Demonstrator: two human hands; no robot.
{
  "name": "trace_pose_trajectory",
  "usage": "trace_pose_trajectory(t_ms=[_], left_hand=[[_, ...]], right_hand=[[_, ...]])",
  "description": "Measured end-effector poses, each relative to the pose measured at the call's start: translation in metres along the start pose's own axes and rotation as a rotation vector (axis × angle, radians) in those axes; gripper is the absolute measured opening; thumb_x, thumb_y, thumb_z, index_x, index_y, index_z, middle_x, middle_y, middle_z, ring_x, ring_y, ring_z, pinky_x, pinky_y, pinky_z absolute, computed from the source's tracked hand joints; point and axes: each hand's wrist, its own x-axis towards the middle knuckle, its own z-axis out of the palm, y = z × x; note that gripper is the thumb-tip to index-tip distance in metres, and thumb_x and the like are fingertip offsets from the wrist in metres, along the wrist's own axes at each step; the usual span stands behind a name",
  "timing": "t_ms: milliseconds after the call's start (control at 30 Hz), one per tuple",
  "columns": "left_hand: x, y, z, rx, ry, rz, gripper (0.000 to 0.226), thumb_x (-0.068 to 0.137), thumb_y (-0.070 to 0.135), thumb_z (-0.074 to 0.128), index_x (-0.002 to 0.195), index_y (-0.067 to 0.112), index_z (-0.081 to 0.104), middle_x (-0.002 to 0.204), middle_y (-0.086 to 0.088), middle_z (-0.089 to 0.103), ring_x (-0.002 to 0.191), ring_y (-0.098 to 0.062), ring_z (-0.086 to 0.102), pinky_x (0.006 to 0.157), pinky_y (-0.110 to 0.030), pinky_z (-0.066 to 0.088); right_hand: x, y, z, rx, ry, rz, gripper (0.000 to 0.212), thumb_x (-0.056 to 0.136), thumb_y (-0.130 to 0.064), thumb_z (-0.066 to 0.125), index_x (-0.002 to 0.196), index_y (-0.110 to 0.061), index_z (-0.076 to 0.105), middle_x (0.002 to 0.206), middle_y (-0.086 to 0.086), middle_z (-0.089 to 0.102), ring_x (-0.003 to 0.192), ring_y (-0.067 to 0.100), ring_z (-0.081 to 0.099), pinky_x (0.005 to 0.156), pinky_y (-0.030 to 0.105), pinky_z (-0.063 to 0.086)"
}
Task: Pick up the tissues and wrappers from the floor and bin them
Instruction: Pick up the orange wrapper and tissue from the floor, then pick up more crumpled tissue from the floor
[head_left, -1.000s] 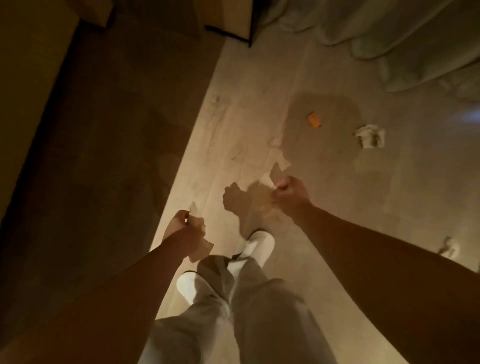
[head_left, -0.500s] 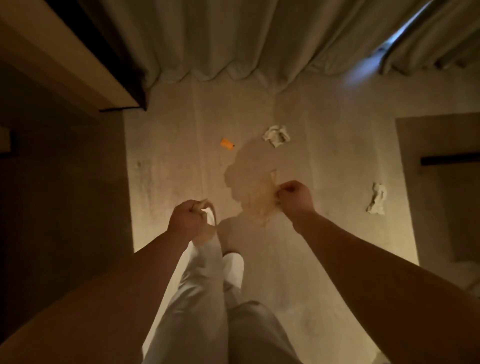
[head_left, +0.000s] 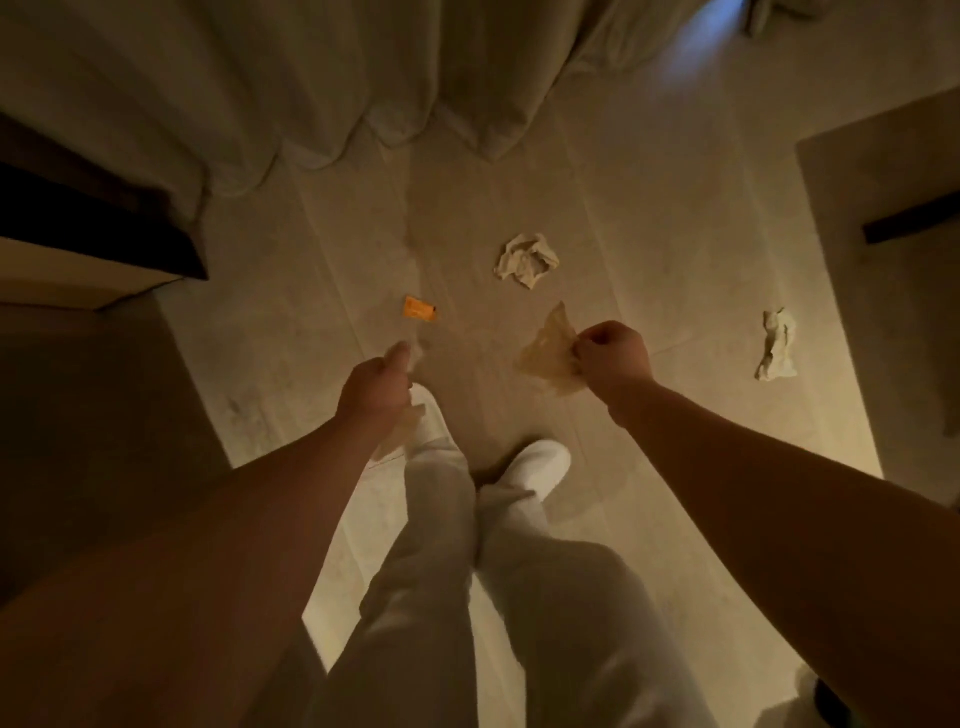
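Observation:
My right hand (head_left: 613, 356) is closed on a thin crumpled wrapper (head_left: 550, 353) that hangs from its fingers above the floor. My left hand (head_left: 374, 387) grips a smaller clear wrapper (head_left: 402, 431), partly hidden under the fist. On the pale floor ahead lie a small orange wrapper (head_left: 418, 309), a crumpled white tissue (head_left: 527, 260) just beyond my right hand, and a second twisted tissue (head_left: 777, 345) far to the right. No bin is in view.
Long curtains (head_left: 322, 83) hang down to the floor at the far side. A dark-edged piece of furniture (head_left: 98, 249) juts in at the left, a dark rug or mat (head_left: 893, 270) lies at the right. My legs and white shoes (head_left: 535, 465) stand below the hands.
The view has turned and moved toward the curtains; the orange wrapper and tissues now lie nearer. Both hands still hold their wrappers, and the right hand has moved farther right.

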Motion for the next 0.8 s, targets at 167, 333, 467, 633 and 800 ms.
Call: trace_pose_trajectory(t_ms=[167,333,467,633,800], left_hand=[[0.071,0.020,0.015,0.186,-0.021,0.080,0.071,0.094,0.065,0.027,0.094,0.005,0.066,0.107,-0.021,0.071,0.101,-0.039,0.067,0.079,-0.039,0.049],[0.148,0.025,0.047,0.425,0.021,0.134,0.032,0.095,0.034,0.040,0.085,0.008,0.055,0.094,-0.017,0.063,0.092,-0.036,0.061,0.072,-0.038,0.044],[0.211,0.023,0.085,0.407,0.062,0.072,0.038,0.090,0.028,0.050,0.124,0.010,0.053,0.118,-0.015,0.064,0.108,-0.037,0.061,0.083,-0.039,0.049],[0.291,0.007,0.129,0.278,0.088,0.016,0.073,0.086,0.036,0.068,0.146,0.009,0.037,0.131,-0.014,0.058,0.119,-0.036,0.057,0.080,-0.034,0.039],[0.344,-0.009,0.154,0.488,0.141,0.003,0.057,0.088,0.041,0.068,0.130,0.012,0.043,0.096,0.000,0.056,0.075,-0.016,0.058,0.064,-0.027,0.044]], right_hand=[[0.076,-0.010,0.034,-0.086,-0.044,-0.025,0.019,0.090,-0.011,0.055,0.105,-0.015,0.065,0.100,0.007,0.066,0.074,0.017,0.061,0.061,0.028,0.050],[0.161,-0.009,0.067,-0.172,-0.023,-0.056,0.029,0.094,-0.013,0.055,0.122,-0.018,0.057,0.106,0.005,0.062,0.069,0.010,0.056,0.054,0.024,0.047],[0.230,-0.003,0.100,-0.242,-0.055,-0.104,0.041,0.094,-0.015,0.057,0.134,-0.022,0.047,0.116,0.010,0.066,0.091,0.026,0.068,0.079,0.041,0.061],[0.316,0.010,0.136,-0.295,-0.074,-0.186,0.065,0.094,-0.021,0.063,0.151,-0.020,0.031,0.141,0.013,0.058,0.119,0.034,0.061,0.079,0.035,0.050],[0.383,0.026,0.169,-0.359,-0.064,-0.278,0.095,0.082,-0.044,0.075,0.156,-0.028,0.017,0.136,0.010,0.060,0.115,0.035,0.063,0.069,0.034,0.045]])
